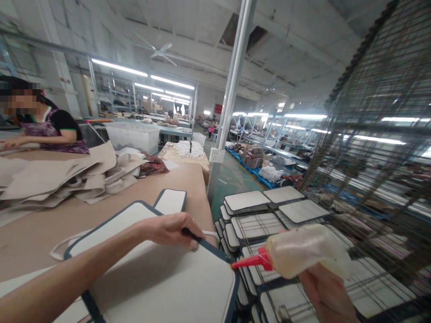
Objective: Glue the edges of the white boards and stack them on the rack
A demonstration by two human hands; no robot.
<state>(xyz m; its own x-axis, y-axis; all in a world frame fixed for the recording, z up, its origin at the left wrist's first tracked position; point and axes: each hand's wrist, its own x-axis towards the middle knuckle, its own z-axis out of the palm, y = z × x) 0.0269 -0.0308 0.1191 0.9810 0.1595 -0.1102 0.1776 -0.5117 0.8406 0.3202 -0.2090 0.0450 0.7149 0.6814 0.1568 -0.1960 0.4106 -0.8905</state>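
Note:
My left hand (171, 231) pinches the dark blue edge of a cream panel (168, 278) with rounded corners, holding it tilted in front of me. In my right hand (326, 289) is a translucent squeeze bottle (303, 251) lying nearly sideways. Its red nozzle (252, 260) points left, and the tip is at the panel's right corner, touching or almost touching the dark edging. Behind the held piece lies another blue-edged panel (134, 213), with a smaller one (171, 201) beyond it on the table.
A brown-topped table (182, 179) extends ahead, with heaped beige fabric pieces (77, 172) on its left. A co-worker (50, 119) is at the far left. Layered panels (256, 224) fill wire racks (380, 89) at right. A metal post (232, 85) rises by the table's corner.

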